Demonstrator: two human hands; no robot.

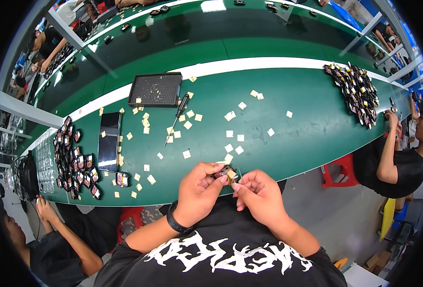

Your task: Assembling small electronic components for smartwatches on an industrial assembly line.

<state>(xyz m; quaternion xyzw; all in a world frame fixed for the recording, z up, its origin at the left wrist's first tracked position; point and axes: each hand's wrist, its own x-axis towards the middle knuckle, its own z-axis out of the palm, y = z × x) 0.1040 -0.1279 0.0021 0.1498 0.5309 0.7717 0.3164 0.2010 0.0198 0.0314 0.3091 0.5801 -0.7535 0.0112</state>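
My left hand [199, 190], with a dark band on the wrist, pinches a small black electronic module [228, 173] just over the table's near edge. A cream-coloured square patch shows on the module. On its right side my right hand [261, 197] is closed, fingertips touching or nearly touching the module. From those fingertips a thin silvery piece [240, 172] sticks up; its kind is too small to tell. Near my hands, several cream paper-like squares [186, 154] are scattered over the green table [269, 115].
A screwdriver [177, 117] lies beside a black tray [155, 90]. Left of them are a black phone [109, 141] and a cluster of black modules [75, 158]. Another module pile [352, 93] stands far right. Co-workers sit at my left [61, 234] and right [393, 158].
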